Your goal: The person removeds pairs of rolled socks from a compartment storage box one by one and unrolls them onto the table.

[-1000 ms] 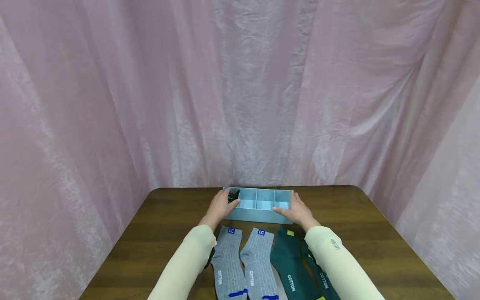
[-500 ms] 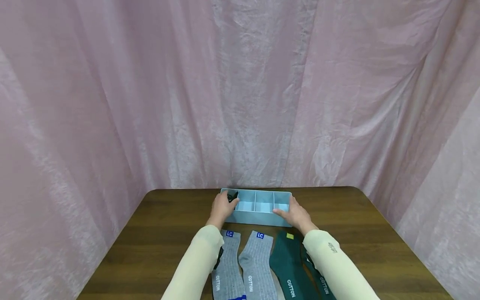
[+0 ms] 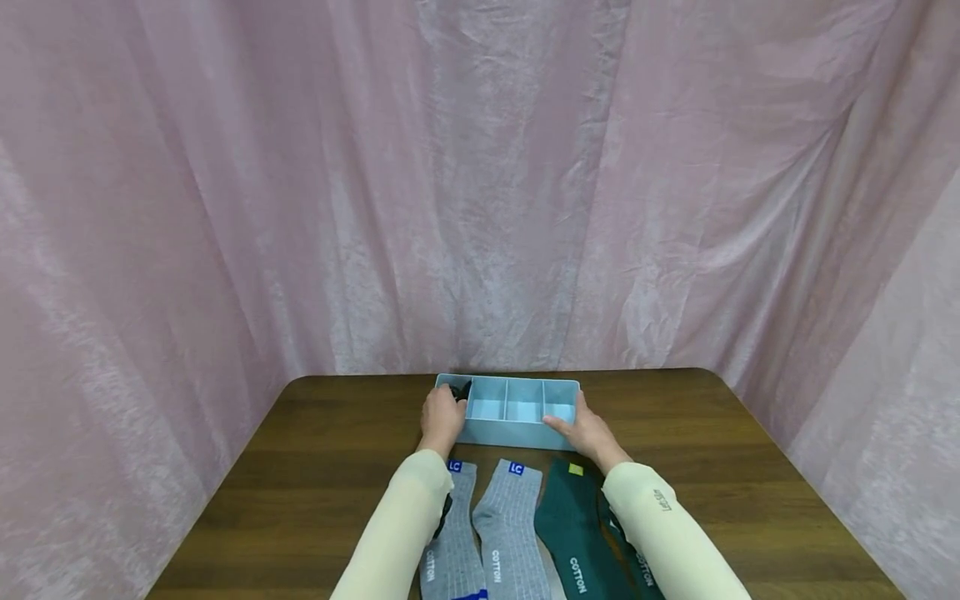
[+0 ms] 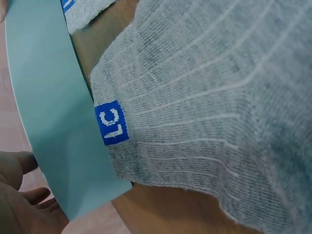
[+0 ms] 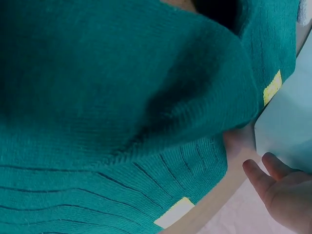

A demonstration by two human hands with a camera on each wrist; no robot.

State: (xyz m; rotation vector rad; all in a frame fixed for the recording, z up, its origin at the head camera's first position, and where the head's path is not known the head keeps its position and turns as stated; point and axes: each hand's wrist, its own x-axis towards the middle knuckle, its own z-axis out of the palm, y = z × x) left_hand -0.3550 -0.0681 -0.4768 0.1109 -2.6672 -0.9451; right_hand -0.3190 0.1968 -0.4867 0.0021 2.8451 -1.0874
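Note:
A light blue divided box [image 3: 502,433] stands near the far edge of the table. At its left end my left hand [image 3: 442,415] grips the box, thumb by the near rim and fingers round the end. My right hand [image 3: 590,433] holds the right end, with its thumb on the near rim and fingers along the end wall. A small black object [image 3: 461,391] lies in the leftmost compartment, partly hidden by the left hand. In the left wrist view the box's front wall [image 4: 53,97] is close to a grey sock cuff. Fingertips [image 5: 258,173] touch or nearly touch the box corner in the right wrist view.
Two grey socks [image 3: 510,525] and two green socks [image 3: 573,529] lie side by side between my forearms, toes toward me. The brown wooden table [image 3: 750,500] extends to both sides. Pink curtains [image 3: 480,183] hang behind it.
My left hand's fingers have drawn in and curled round the box's left end. The box appears slightly farther left, mostly with the camera's own shift. The right hand keeps its place on the box.

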